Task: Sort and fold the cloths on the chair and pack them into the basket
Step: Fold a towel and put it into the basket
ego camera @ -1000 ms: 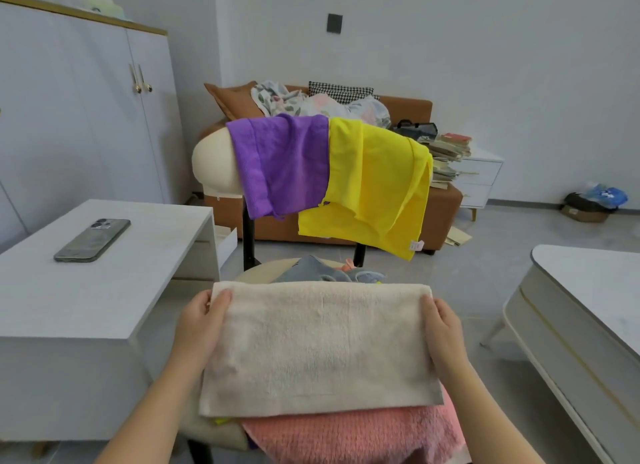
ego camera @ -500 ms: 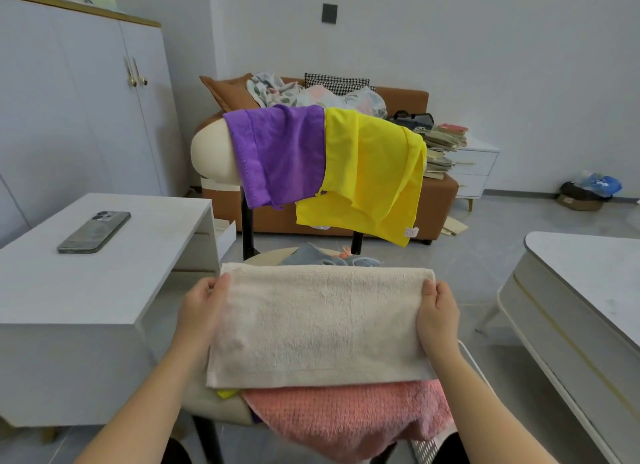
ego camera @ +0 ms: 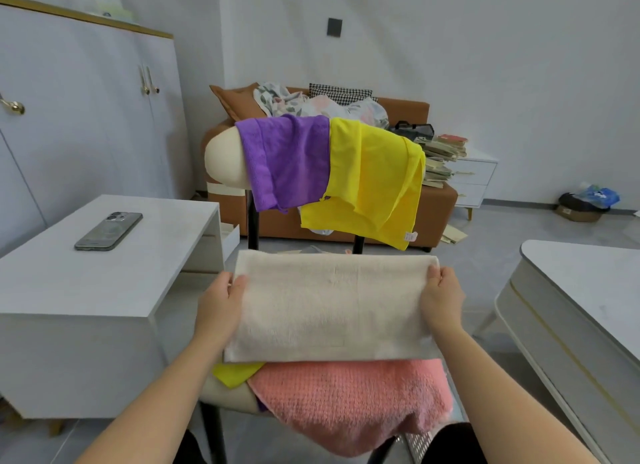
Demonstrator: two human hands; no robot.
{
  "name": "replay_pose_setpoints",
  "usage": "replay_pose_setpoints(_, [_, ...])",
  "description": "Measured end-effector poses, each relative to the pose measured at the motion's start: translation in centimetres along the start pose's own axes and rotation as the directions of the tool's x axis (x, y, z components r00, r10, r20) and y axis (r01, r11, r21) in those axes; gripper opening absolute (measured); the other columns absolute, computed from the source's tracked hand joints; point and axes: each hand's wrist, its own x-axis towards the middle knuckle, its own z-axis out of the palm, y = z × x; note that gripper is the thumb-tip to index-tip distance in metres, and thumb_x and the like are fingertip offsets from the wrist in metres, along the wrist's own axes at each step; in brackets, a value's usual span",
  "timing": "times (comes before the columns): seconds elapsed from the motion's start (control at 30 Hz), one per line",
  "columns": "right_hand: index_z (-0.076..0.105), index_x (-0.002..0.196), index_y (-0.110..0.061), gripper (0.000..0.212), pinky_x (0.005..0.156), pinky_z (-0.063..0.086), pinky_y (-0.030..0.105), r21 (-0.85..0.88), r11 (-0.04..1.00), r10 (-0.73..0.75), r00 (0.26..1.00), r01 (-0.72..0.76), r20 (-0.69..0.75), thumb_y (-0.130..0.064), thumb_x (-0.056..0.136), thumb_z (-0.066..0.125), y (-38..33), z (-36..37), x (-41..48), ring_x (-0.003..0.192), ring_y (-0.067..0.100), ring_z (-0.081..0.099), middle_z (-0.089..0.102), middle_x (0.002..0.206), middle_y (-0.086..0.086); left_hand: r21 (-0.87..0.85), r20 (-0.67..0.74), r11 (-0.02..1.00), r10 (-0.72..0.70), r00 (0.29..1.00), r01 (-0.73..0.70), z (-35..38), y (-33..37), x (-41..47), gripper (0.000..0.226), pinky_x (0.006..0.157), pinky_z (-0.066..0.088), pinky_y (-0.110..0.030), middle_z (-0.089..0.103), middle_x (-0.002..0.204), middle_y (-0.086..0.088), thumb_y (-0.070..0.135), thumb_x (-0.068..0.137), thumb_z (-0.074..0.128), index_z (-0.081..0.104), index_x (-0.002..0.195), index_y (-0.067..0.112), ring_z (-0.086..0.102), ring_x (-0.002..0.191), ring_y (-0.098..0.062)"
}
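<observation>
- L hand (ego camera: 221, 300) & R hand (ego camera: 443, 297) each pinched one short end of folded beige towel (ego camera: 332, 307), grip closed on cloth; prob. to keep fold flat.
- Towel was held over chair (ego camera: 221, 158) seat, above pink towel (ego camera: 353, 401) at front edge.
- Purple cloth (ego camera: 291, 158), yellow cloth (ego camera: 374, 179) draped on chair back, unsorted.
- Basket unclear: perforated white bit (ego camera: 420, 446) at bottom, cut off.

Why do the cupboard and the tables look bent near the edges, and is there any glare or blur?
Head view: the wide-angle lens bows the cupboard and the rounded table near the frame edges; light is soft and even, no glare; the beige towel between left hand and right hand looks fairly sharp.
</observation>
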Motion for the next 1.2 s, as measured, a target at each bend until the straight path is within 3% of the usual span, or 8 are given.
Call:
replay_pose_setpoints(0.17, [0.041, 0.131, -0.009, 0.037, 0.085, 0.041, 0.039, -0.127, 0.989, 0.088, 0.989, -0.073, 0.119, -0.03, 0.101, 0.034, 0.7, 0.1, -1.0, 0.108, 0.031, 0.051, 0.055, 0.115, 0.008, -0.066, 0.121, 0.972, -0.216, 0.969, 0.225, 0.4, -2.7, -0.8, 0.032, 0.06, 0.034, -0.032, 0.055, 0.073, -0.004, 0.033, 0.095, 0.049, 0.056, 0.072, 0.011, 0.05, 0.072, -0.021])
replay_pose_setpoints(0.3, [0.021, 0.149, -0.016, 0.055, 0.116, 0.02, 0.042, -0.406, 0.877, -0.199, 0.964, 0.255, 0.176, -0.027, 0.099, 0.04, 0.2, 1.5, -3.3, 0.144, 0.025, 0.017, 0.021, 0.156, 0.007, -0.083, 0.111, 0.976, -0.191, 0.975, 0.201, 0.4, -2.6, -1.1, 0.019, 0.062, 0.036, -0.031, 0.058, 0.085, -0.002, 0.027, 0.095, 0.049, 0.057, 0.087, 0.012, 0.054, 0.083, -0.022])
replay_pose_setpoints(0.5, [0.008, 0.151, -0.033, 0.054, 0.115, 0.0, 0.054, -0.426, 0.601, -0.409, 0.719, 0.676, 0.562, -0.039, 0.1, 0.025, -3.0, 6.0, -8.1, 0.146, 0.023, -0.015, -0.013, 0.159, -0.004, -0.127, 0.022, 0.99, -0.055, 0.998, 0.057, 0.2, -1.1, -1.6, 0.018, 0.063, 0.039, -0.031, 0.059, 0.088, -0.001, 0.027, 0.098, 0.046, 0.053, 0.099, 0.011, 0.055, 0.083, -0.02])
replay_pose_setpoints(0.63, [0.003, 0.15, -0.036, 0.072, 0.113, -0.002, 0.059, -0.456, 0.554, -0.375, 0.699, 0.696, 0.609, -0.052, 0.08, -0.004, -2.4, 8.1, -9.3, 0.145, 0.026, -0.019, -0.017, 0.159, -0.002, -0.212, 0.019, 0.976, 0.048, 0.999, -0.043, -0.8, -0.1, -1.9, 0.013, 0.059, 0.038, -0.029, 0.06, 0.08, -0.004, 0.024, 0.098, 0.047, 0.053, 0.09, 0.015, 0.054, 0.071, -0.019])
replay_pose_setpoints(0.8, [-0.001, 0.151, -0.035, 0.076, 0.112, -0.001, 0.059, -0.483, 0.521, -0.352, 0.693, 0.704, 0.629, -0.05, 0.076, -0.01, -2.6, 8.5, -9.9, 0.145, 0.027, -0.017, -0.017, 0.159, 0.0, -0.462, 0.188, 0.882, 0.197, 0.962, -0.091, -1.2, 2.3, -2.5, 0.007, 0.062, 0.043, -0.024, 0.065, 0.082, -0.005, 0.022, 0.094, 0.055, 0.057, 0.091, 0.017, 0.057, 0.071, -0.011])
replay_pose_setpoints(0.9, [0.001, 0.151, -0.034, 0.075, 0.113, -0.001, 0.058, -0.458, 0.55, -0.323, 0.684, 0.698, 0.655, -0.05, 0.078, -0.009, -3.0, 8.2, -9.8, 0.145, 0.026, -0.017, -0.017, 0.159, -0.001, -0.509, 0.293, 0.853, 0.297, 0.909, -0.115, -0.1, 4.2, -2.8, 0.028, 0.058, 0.041, -0.018, 0.059, 0.073, 0.001, 0.032, 0.083, 0.055, 0.056, 0.09, 0.005, 0.052, 0.067, -0.007])
replay_pose_setpoints(1.03, [0.011, 0.15, -0.033, 0.055, 0.115, -0.001, 0.054, -0.361, 0.628, -0.311, 0.648, 0.689, 0.695, -0.03, 0.098, 0.027, -3.3, 7.5, -9.4, 0.146, 0.025, -0.014, -0.01, 0.16, -0.002, -0.557, 0.328, 0.825, 0.322, 0.888, -0.093, 1.3, 5.0, -2.6, 0.022, 0.055, 0.035, -0.017, 0.048, 0.065, 0.006, 0.025, 0.088, 0.058, 0.051, 0.08, 0.006, 0.043, 0.06, -0.005])
replay_pose_setpoints(1.2, [0.059, 0.127, -0.021, 0.035, 0.111, 0.034, 0.04, 0.154, 0.961, -0.274, 0.758, 0.228, 0.591, -0.017, 0.098, 0.04, -4.5, 6.3, -8.8, 0.128, 0.014, 0.047, 0.056, 0.134, -0.003, -0.591, 0.38, 0.807, 0.288, 0.879, -0.009, 2.4, 5.4, -2.5, 0.019, 0.061, 0.04, -0.018, 0.052, 0.068, 0.002, 0.023, 0.088, 0.058, 0.057, 0.076, 0.008, 0.048, 0.064, -0.006])
